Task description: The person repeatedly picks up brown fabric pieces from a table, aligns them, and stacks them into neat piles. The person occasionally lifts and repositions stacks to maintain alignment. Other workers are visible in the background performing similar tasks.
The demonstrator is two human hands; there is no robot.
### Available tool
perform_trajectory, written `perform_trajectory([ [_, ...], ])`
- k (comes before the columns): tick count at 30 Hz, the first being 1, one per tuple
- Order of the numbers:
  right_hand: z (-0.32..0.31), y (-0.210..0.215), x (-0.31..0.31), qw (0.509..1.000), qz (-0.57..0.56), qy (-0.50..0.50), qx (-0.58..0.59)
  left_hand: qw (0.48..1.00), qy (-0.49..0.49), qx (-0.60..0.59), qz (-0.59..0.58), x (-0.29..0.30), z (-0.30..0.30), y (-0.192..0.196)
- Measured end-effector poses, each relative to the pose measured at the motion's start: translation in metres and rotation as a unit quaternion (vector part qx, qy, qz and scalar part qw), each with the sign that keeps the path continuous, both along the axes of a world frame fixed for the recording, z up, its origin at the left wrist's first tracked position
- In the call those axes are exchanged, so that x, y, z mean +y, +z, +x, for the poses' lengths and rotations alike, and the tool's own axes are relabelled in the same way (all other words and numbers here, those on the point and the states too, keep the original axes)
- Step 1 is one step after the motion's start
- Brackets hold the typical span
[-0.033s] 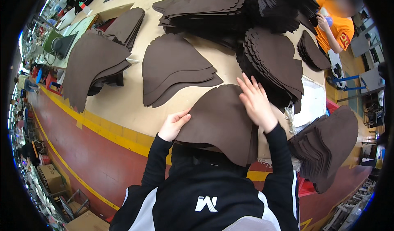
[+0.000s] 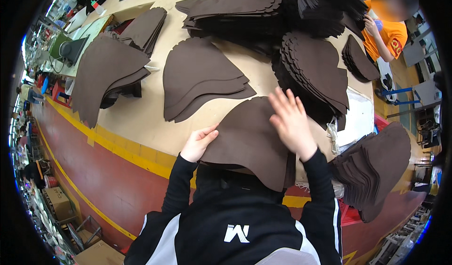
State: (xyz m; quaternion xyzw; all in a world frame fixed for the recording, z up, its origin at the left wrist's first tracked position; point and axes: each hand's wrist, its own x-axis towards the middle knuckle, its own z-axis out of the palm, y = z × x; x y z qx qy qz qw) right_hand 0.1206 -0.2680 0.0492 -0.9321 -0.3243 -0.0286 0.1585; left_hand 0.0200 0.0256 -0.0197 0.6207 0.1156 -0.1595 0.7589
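A dark brown, curved sheet piece [image 2: 249, 135] lies at the table's near edge, with part of it hanging over toward me. At its left edge, my left hand [image 2: 200, 143] pinches it, thumb on top and the other fingers partly hidden. My right hand [image 2: 294, 126] is over its right side, open, fingers stretched and slightly blurred; whether the palm touches the sheet I cannot tell. Just beyond lies a fanned set of similar brown pieces [image 2: 197, 79]. Another stack with notched edges [image 2: 315, 72] stands beyond my right hand.
More brown stacks lie on the pale table [image 2: 136, 124]: one at the left [image 2: 108, 67], one at the back [image 2: 230, 4]. A drooping stack [image 2: 376, 161] sits at the right. A person in an orange shirt [image 2: 388, 29] is at the far right.
My right hand has shifted slightly nearer to me, its fingertips lower over the sheet. The left hand and the brown piece look unmoved.
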Motion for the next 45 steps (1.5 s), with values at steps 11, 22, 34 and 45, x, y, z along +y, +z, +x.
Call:
perform_trajectory([
  [11,-0.012,-0.035,-0.037,0.998,-0.012,-0.005,0.062,0.998,-0.052,0.004,-0.027,0.008,0.013,-0.007],
  [22,-0.039,-0.052,-0.047,0.934,0.282,-0.125,0.178,0.934,-0.032,-0.081,-0.347,-0.02,-0.037,0.036],
  [34,-0.067,-0.017,-0.02,0.902,0.348,-0.194,0.166,0.942,0.066,0.05,-0.326,-0.067,-0.045,0.068],
  [45,-0.104,0.029,0.004,0.598,0.667,-0.167,0.412,0.919,0.038,-0.158,-0.359,-0.072,-0.06,0.065],
])
